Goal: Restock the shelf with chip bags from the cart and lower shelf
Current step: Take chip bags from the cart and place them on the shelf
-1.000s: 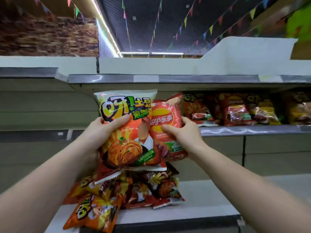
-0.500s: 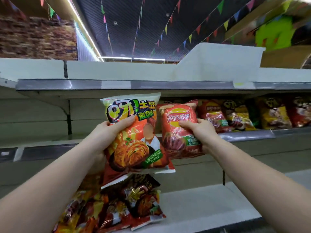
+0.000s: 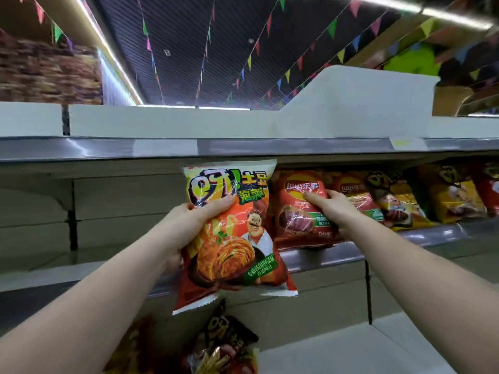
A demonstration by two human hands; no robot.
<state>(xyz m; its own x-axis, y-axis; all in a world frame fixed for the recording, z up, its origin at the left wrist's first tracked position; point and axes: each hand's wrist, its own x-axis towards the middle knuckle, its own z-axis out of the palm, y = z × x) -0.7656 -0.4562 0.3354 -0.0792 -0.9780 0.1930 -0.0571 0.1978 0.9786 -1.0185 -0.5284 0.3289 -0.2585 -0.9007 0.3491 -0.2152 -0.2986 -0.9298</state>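
Here, setting a red bag (image 3: 302,211) upright on the shelf (image 3: 337,255) beside the stocked row, right hand (image 3: 330,209) gripping its edge, fingers curled. Holding an orange bag (image 3: 229,233) in the left hand (image 3: 189,225), thumb pinching its front. Next, probably: releasing, then shelving the orange bag alongside.

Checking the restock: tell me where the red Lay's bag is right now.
Right of centre in the head view, the red Lay's bag stands on the middle shelf, gripped by the right hand, beside another Lay's bag.
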